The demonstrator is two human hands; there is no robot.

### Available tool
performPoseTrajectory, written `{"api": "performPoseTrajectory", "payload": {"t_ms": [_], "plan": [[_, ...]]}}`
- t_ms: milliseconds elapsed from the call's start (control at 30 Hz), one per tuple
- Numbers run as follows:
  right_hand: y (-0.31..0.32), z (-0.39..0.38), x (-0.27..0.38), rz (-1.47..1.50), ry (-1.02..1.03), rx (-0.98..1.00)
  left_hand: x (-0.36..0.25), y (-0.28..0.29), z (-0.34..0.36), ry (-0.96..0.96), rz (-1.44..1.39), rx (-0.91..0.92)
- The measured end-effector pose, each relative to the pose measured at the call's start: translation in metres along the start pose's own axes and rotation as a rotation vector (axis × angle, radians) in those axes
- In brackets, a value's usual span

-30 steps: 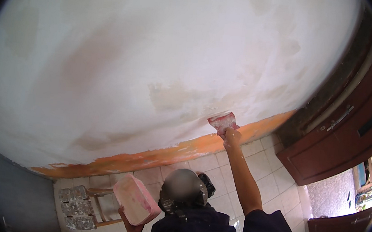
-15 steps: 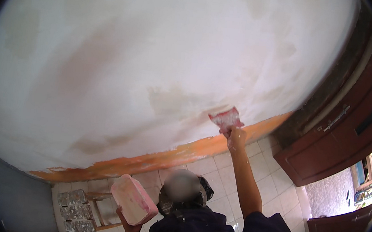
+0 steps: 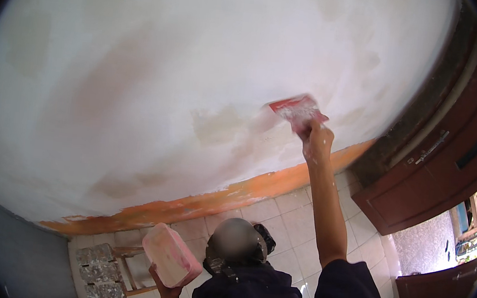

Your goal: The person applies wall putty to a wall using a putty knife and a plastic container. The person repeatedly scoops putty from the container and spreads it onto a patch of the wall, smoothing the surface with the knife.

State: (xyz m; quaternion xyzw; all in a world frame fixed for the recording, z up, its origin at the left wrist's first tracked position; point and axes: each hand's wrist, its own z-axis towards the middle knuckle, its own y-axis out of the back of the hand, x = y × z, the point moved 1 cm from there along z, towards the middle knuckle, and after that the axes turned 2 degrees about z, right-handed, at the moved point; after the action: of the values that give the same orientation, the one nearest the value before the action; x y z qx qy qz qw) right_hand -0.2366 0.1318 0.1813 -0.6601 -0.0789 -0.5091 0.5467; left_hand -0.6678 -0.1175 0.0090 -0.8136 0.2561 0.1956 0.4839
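Observation:
My right hand (image 3: pixel 318 142) is raised to the wall with its fingers closed round a red putty spreader (image 3: pixel 298 110) smeared with white. The spreader's blade lies at or very near the white wall (image 3: pixel 220 48), just right of a beige patch; exact contact is blurred. Low on the left, my left hand (image 3: pixel 164 284) grips the side of a pink rectangular tub (image 3: pixel 172 256). Pale, creamy putty coats the inside of the tub, which is tilted with its mouth toward the wall. Part of my left hand is hidden behind the tub.
An uneven orange band (image 3: pixel 252 184) runs along the wall's foot above pale floor tiles (image 3: pixel 285 229). Left of the tub stands a paint-spattered wooden stool or step (image 3: pixel 100 272). On the right, a brown door (image 3: pixel 421 183) stands beside a bright doorway. A grey wall (image 3: pixel 13 247) borders the left.
My right hand and the spreader have moved up the wall, away from the orange band. My left hand and the tub have hardly moved.

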Motion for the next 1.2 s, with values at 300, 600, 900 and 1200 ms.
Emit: {"api": "performPoseTrajectory", "payload": {"t_ms": [300, 600, 900, 1200], "plan": [[0.124, -0.019, -0.147, -0.345, -0.293, -0.423, 0.001, -0.008, 0.006, -0.014, -0.017, 0.052], [0.002, -0.018, -0.036, 0.014, -0.113, -0.161, -0.001, 0.004, -0.003, -0.067, -0.011, 0.025], [0.181, 0.017, -0.112, -0.255, -0.329, -0.306, 0.001, -0.001, -0.003, -0.077, -0.053, 0.012], [0.054, 0.093, -0.030, -0.205, -0.156, -0.214, 0.008, -0.017, -0.010, -0.056, -0.037, 0.045]]}}
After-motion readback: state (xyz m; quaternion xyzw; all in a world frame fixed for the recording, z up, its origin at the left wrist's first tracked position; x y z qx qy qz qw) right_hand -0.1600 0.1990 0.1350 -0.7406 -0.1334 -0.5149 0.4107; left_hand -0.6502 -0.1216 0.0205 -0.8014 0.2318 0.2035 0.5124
